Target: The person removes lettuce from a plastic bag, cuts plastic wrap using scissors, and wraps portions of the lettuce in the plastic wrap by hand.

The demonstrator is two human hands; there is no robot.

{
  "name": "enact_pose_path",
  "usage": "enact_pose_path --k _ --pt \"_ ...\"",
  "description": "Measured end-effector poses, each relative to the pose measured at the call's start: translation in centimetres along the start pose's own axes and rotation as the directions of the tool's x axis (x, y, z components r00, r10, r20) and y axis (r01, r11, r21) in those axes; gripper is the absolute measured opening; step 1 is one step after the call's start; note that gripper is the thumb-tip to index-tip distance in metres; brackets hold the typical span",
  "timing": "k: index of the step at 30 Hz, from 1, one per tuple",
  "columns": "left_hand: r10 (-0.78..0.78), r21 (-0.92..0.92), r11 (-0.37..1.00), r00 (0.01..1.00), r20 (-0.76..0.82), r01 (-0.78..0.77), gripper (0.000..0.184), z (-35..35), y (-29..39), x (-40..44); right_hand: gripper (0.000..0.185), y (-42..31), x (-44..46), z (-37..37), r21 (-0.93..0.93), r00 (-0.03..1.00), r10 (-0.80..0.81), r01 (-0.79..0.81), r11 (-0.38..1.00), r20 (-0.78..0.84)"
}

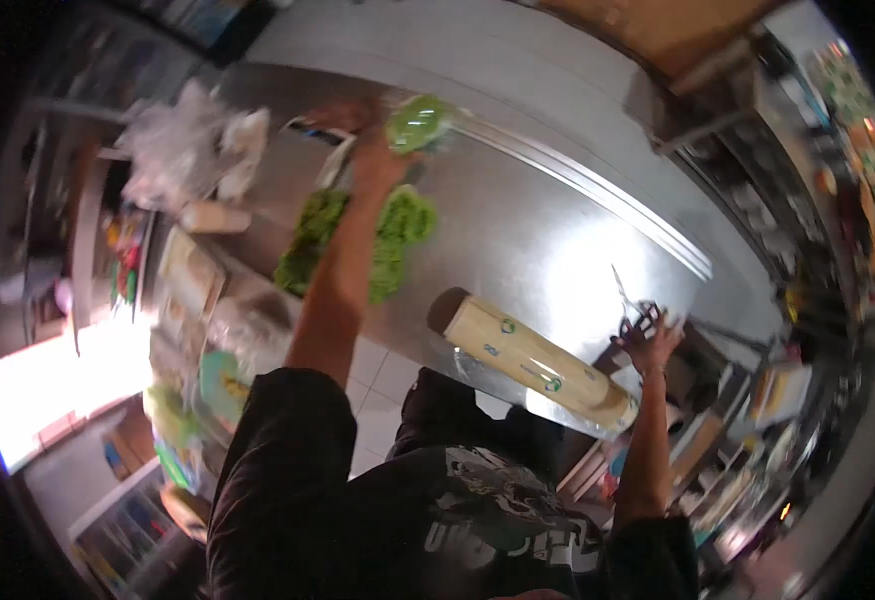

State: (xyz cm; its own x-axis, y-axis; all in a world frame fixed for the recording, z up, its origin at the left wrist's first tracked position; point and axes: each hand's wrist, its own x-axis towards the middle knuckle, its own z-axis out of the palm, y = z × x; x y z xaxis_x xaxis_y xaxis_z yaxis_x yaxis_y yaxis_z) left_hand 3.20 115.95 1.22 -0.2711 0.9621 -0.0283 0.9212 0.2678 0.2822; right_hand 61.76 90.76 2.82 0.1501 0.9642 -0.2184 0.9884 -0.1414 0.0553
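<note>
My left hand (376,145) reaches to the far side of the metal table, closed against a wrapped bundle of green lettuce (418,124); motion blurs its fingers. Loose lettuce leaves (405,220) lie beneath and beside my left forearm. Over on the right, my right hand (652,345) has its fingers spread at the black handles of a pair of scissors (642,315). Whether it touches them I cannot tell. A large roll of plastic wrap (533,355) lies along the table's near edge, between my two arms.
A metal strip (588,190) runs along the table's far side. Crumpled clear plastic bags (183,150) and a whitish bottle (215,217) are at the left end. Shelves with kitchen items (758,190) stand on the right. White floor tiles (373,385) show below.
</note>
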Motion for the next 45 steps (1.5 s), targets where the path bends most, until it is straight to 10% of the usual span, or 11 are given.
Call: enact_pose_path --k 5,9,11,16,26,30,32,34,37,41,45 --pt "0.083 -0.029 0.996 0.994 -0.066 -0.085 0.096 0.8 -3.5 0.5 0.054 -0.4 1.1 1.5 0.687 0.963 -0.066 -0.137 0.714 0.261" --pt "0.48 -0.044 0.831 0.756 -0.444 -0.554 0.077 0.9 -3.0 -8.2 0.038 -1.1 -1.0 1.5 0.564 0.983 0.143 -0.052 0.824 -0.118" --pt "0.203 -0.368 0.904 0.976 -0.081 -0.219 0.067 -6.1 4.1 -16.7 0.036 -0.9 -1.1 2.6 0.842 0.946 0.322 -0.143 0.52 -0.038" --pt "0.203 -0.619 0.783 0.966 0.16 -0.062 0.059 -3.3 3.2 -32.2 0.039 -0.7 -1.5 -0.2 0.315 0.978 0.184 -0.208 0.926 0.103" --pt "0.318 -0.673 0.734 0.828 0.461 0.092 0.057 2.3 2.0 -39.3 0.078 5.8 -9.5 -4.2 0.666 0.723 0.661 -0.595 0.45 0.2" --pt "0.048 -0.501 0.707 0.673 0.738 0.499 0.051 10.8 -2.4 -36.1 0.053 14.0 -18.5 -3.0 0.728 0.561 0.821 -0.606 0.32 0.107" --pt "0.537 -0.809 0.588 0.74 0.405 0.016 0.047 17.2 -7.0 -34.6 0.065 17.8 -24.3 -3.9 0.768 0.376 0.922 -0.563 0.304 -0.089" --pt "0.014 -0.47 0.718 0.665 0.747 0.513 0.039 15.9 -6.0 -34.7 0.066 25.5 -29.3 1.6 0.748 0.181 0.968 -0.615 0.251 -0.176" --pt "0.112 -0.721 0.411 0.754 0.647 0.558 0.032 7.9 1.9 -38.3 0.062 34.0 -37.5 2.6 0.639 -0.044 0.943 -0.746 0.189 -0.331" --pt "0.123 -0.587 0.448 0.604 0.788 0.674 0.02 10.0 -1.0 -36.6 0.052 47.3 -46.1 7.2 0.432 -0.033 0.998 -0.9 -0.055 0.06" --pt "-0.097 -0.52 0.539 0.662 0.743 0.662 0.017 5.4 3.9 -37.6 0.068 50.7 -47.6 6.9 0.433 0.283 0.959 -0.864 0.257 -0.003"
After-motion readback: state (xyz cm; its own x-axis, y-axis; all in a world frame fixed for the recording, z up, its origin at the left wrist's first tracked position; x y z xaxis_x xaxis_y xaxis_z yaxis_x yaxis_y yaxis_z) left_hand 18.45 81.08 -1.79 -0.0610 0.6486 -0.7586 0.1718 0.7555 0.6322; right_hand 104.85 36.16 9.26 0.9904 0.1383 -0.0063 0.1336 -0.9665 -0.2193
